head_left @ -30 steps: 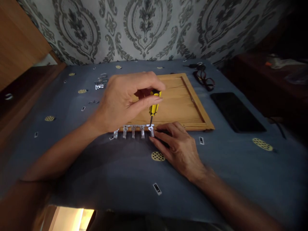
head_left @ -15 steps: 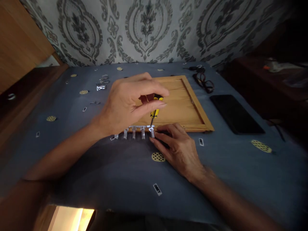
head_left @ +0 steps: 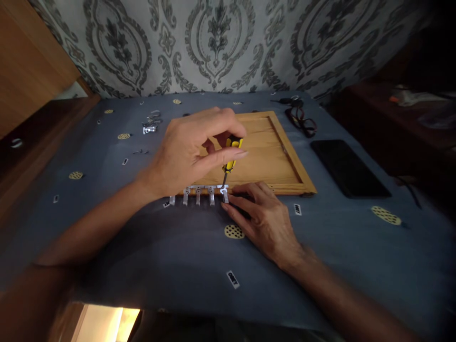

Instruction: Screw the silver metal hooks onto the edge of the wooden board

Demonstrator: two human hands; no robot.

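Note:
My left hand (head_left: 201,147) is closed around the yellow and black handle of a small screwdriver (head_left: 231,159), which points down with a slight tilt. The screwdriver's tip meets a metal hook (head_left: 224,194) on the near edge of a wooden frame (head_left: 285,189). Thumb and fingers of my right hand (head_left: 265,218) pinch that same hook from the right, resting against the frame's edge. Several more metal hooks (head_left: 198,195) sit in a row along this edge to the left. My left hand and forearm cover the frame's left part.
On the blue patterned cloth (head_left: 171,280), loose metal hooks (head_left: 149,128) and small screws (head_left: 140,152) lie at the left. To the right are a black phone (head_left: 349,168) and a brown strap-like loop (head_left: 302,123) with dark keys or a similar item. A patterned curtain (head_left: 217,42) hangs behind.
My left fingers have curled in closer around the top of the screwdriver handle. My right hand, the hook and the frame stay in place.

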